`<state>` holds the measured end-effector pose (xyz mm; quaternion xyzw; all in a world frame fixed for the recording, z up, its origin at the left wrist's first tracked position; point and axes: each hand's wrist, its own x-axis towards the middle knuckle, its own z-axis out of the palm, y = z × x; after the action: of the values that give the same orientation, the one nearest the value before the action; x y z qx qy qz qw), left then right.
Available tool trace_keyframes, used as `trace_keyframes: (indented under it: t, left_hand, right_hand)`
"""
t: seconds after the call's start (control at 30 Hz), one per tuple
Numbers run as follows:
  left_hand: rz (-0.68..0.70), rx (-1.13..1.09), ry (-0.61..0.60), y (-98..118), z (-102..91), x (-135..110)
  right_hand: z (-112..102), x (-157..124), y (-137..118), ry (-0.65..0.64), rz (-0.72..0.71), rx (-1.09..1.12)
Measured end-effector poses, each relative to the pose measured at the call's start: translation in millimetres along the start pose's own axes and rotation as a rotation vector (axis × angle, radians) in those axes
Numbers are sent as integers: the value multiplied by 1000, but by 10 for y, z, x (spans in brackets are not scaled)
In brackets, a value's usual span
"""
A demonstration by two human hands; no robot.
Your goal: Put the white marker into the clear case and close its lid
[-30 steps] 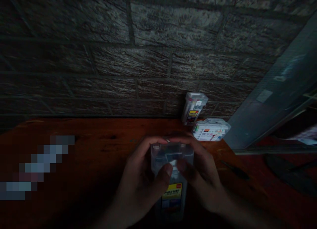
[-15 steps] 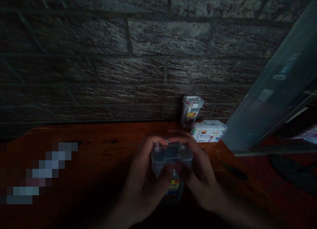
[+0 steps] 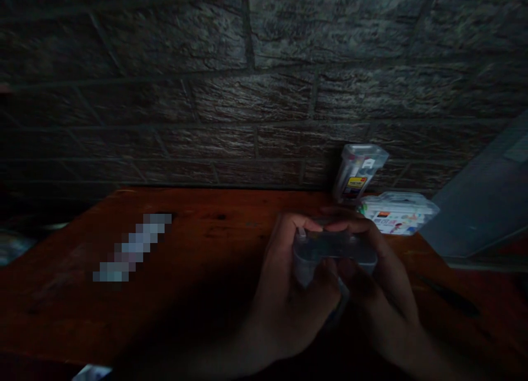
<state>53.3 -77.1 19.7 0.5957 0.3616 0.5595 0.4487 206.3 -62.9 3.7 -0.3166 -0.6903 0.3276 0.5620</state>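
A clear plastic case (image 3: 332,246) with a lid on top is held between my two hands. My left hand (image 3: 295,290) is closed around its left side, the thumb pressing the near edge of the lid and the fingers curled over the far edge. On the opposite side, my right hand (image 3: 385,287) grips it the same way, both thumbs close together at the front middle. The case's contents are too dark to make out, and its front is mostly hidden by my hands.
Against the brick wall stands a tall clear container (image 3: 357,172) with a yellow label. Beside it is a clear handled case (image 3: 400,216) with a white printed front. A blurred-out strip (image 3: 132,249) lies on the wooden table (image 3: 206,221). At right there is a dark thin object (image 3: 449,296).
The view has turned left, so the table, containers and hands appear farther right. Both hands keep hold of the case, and its yellow front label no longer shows.
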Motion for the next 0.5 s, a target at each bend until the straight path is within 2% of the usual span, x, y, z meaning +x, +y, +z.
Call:
trace_keyframes:
  t: [0.17, 0.5]
  left_hand:
    - [-30, -91, 0, 13, 31, -6]
    - [35, -66, 28, -27, 38, -43]
  right_hand:
    - [25, -2, -23, 20, -11, -28]
    - [87, -14, -51, 55, 7, 25]
